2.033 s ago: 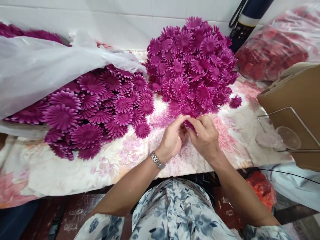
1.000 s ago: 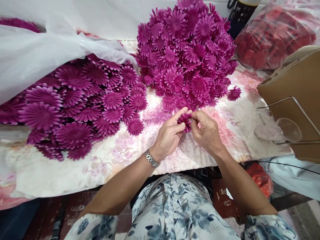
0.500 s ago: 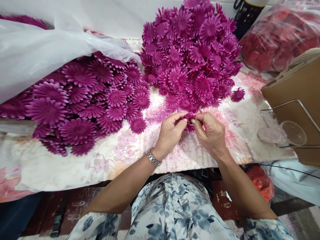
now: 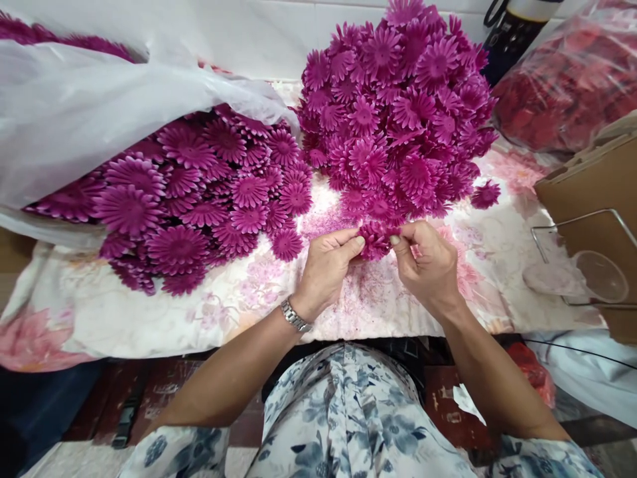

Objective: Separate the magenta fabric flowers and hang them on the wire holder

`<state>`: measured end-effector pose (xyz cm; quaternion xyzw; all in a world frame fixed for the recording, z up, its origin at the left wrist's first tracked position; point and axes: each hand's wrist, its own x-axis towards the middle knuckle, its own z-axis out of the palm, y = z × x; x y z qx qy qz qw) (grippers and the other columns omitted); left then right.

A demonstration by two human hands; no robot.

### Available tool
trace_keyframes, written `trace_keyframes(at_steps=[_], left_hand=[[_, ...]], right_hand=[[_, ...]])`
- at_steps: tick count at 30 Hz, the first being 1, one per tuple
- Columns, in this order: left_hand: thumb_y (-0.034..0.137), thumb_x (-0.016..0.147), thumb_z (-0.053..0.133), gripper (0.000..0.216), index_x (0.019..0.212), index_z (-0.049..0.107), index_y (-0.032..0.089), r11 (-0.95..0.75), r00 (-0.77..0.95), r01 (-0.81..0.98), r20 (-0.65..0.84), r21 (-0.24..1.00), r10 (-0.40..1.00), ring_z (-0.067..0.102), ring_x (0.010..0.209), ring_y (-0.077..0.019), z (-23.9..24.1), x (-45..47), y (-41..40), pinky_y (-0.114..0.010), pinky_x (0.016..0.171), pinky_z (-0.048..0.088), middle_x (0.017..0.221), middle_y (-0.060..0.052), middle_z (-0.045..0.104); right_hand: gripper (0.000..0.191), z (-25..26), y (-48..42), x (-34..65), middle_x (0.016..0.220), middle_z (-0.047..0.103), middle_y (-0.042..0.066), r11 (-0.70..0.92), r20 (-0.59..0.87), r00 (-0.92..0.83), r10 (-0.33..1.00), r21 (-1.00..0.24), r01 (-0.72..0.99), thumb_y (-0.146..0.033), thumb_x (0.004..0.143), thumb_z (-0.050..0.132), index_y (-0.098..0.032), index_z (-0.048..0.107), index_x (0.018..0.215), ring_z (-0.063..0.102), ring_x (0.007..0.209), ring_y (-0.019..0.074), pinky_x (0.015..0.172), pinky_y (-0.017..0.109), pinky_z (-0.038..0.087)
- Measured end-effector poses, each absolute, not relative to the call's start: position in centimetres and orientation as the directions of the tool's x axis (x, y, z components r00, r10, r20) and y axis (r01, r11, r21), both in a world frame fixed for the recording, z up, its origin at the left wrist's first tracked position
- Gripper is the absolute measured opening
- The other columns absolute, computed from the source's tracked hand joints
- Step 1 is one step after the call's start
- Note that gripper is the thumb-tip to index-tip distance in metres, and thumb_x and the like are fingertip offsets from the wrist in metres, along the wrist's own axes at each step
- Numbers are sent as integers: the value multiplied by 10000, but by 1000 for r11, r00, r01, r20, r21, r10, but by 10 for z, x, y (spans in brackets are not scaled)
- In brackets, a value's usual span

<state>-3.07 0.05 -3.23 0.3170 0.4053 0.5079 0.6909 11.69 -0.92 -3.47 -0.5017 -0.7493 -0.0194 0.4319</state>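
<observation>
A small purple artificial flower head (image 4: 375, 240) is pinched between my two hands above the cloth. My left hand (image 4: 326, 265) grips its left edge with thumb and forefinger. On the opposite side my right hand (image 4: 428, 265) holds the petals between thumb and bent forefinger. Just behind the hands rises a tall heap of purple flower heads (image 4: 393, 126). Off to the left, more purple flower heads (image 4: 199, 212), some of them larger, spill from a white plastic bag (image 4: 164, 86). A single loose flower head (image 4: 486, 194) lies at the heap's right edge.
Purple specks are scattered over the floral tablecloth (image 4: 149, 325). At right stand a cardboard box (image 4: 597, 179), a bent metal wire frame (image 4: 577, 222) and a clear plastic cup (image 4: 604, 275). Behind them sit a clear bag of red flowers (image 4: 572, 86) and a dark container (image 4: 520, 33).
The hands have spread slightly apart, and more of the flower head shows between them. The view has shifted a little, so the heaps and box appear farther right.
</observation>
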Motion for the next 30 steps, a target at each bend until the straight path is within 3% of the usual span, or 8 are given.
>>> trace_keyframes(at_steps=[4, 11, 18, 23, 28, 30], left_hand=[[167, 641, 716, 87, 711, 752, 203, 212, 78, -436, -198, 874, 977, 580, 619, -74, -38, -37, -4, -194, 643, 458, 629, 23, 690], [212, 705, 704, 180, 878, 752, 227, 74, -22, -340, -87, 937, 996, 626, 708, -108, -51, -43, -8, -230, 717, 491, 782, 4, 736], [216, 721, 693, 212, 926, 746, 228, -19, -119, -257, -12, 966, 993, 639, 717, -119, -53, -48, -11, -245, 721, 509, 825, 1, 743], [215, 736, 678, 220, 946, 740, 237, -82, -147, -184, 55, 980, 988, 653, 723, -128, -51, -55, -11, -267, 729, 528, 825, -4, 745], [210, 724, 693, 209, 923, 739, 258, -181, -278, -167, 130, 969, 952, 672, 770, -129, -42, -67, -5, -295, 790, 544, 878, -7, 747], [215, 706, 710, 228, 929, 740, 248, -151, -185, -157, 121, 976, 975, 675, 788, -135, -39, -68, -5, -290, 800, 542, 895, -19, 747]], right_hand=[[96, -34, -11, 112, 643, 497, -17, 481, 639, -92, 764, -468, 742, -133, 840, 503, -189, 511, 763, 475, 568, 102, 522, 239, 384], [98, -38, -16, 100, 676, 495, -13, 488, 680, -73, 730, -443, 753, -104, 840, 485, -200, 491, 819, 491, 614, 114, 557, 246, 403], [113, -39, -24, 93, 682, 489, -22, 444, 704, -25, 710, -419, 792, -91, 834, 497, -201, 474, 825, 503, 609, 104, 532, 234, 392], [125, -33, -31, 91, 680, 498, -18, 478, 732, -85, 676, -348, 806, -77, 828, 502, -199, 476, 833, 524, 630, 112, 550, 236, 418], [106, -24, -32, 108, 709, 544, -10, 419, 750, -27, 661, -339, 843, -98, 825, 522, -199, 523, 857, 544, 629, 112, 548, 234, 432], [101, -22, -25, 117, 707, 569, 1, 407, 720, -97, 687, -271, 872, -109, 835, 509, -195, 552, 866, 561, 660, 129, 596, 252, 454]])
